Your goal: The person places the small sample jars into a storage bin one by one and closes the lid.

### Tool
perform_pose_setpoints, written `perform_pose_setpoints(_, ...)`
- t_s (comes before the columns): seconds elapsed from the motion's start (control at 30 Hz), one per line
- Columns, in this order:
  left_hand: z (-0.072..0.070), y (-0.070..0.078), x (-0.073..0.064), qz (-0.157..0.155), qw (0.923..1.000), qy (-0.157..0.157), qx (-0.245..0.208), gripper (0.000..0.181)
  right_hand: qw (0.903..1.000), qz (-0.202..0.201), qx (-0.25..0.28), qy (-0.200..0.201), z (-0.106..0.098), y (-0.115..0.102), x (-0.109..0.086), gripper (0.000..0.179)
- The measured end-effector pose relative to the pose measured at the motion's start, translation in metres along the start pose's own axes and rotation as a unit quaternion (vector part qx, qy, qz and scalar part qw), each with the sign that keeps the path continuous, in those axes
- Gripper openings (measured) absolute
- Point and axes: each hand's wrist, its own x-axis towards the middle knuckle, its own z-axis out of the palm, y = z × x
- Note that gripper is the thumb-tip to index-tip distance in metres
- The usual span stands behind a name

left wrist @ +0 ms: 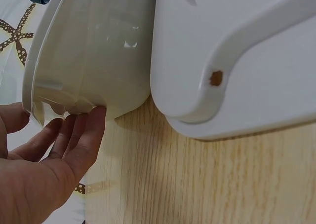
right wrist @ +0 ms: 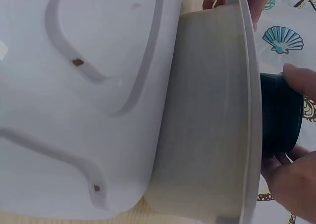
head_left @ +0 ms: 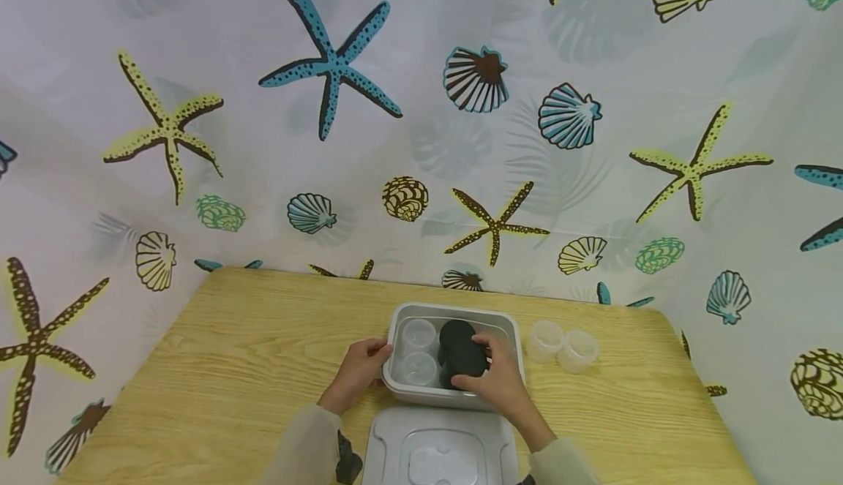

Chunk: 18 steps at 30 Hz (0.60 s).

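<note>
A white plastic bin (head_left: 454, 309) stands on the table with its open top up. My left hand (head_left: 358, 369) grips the bin's left end; in the left wrist view the thumb is at the rim and the fingers (left wrist: 84, 140) curl beneath it. My right hand (head_left: 502, 377) holds a dark green cup (right wrist: 281, 113) between thumb and fingers, partly above the bin's rim. Other dark cups (head_left: 456, 330) lie under and behind the held one, partly hidden. Two clear cups (head_left: 419, 333) sit in the bin's left half.
Two translucent cups (head_left: 545, 341) stand on the table right of the bin. A white lid (head_left: 388, 448) lies flat against the bin's near side. The wooden table (head_left: 263, 368) meets a curtain (head_left: 395, 148) with shells and starfish at the back.
</note>
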Motion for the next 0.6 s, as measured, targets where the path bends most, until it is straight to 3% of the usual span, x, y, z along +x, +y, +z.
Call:
perform_pose_setpoints(0.3,-0.0005,0.0001,-0.0004,-0.003,0.9999,-0.005,-0.01,0.039,0.9993,-0.024,-0.027,0.002,0.0095,-0.0009,0.0009,0.068)
perform_pose_setpoints(0.6,-0.0002,0.0012,-0.0005,-0.002,0.9999,-0.005,-0.011,0.038,0.999,-0.02,-0.04,0.005,0.0109,-0.0012,-0.0005,0.067)
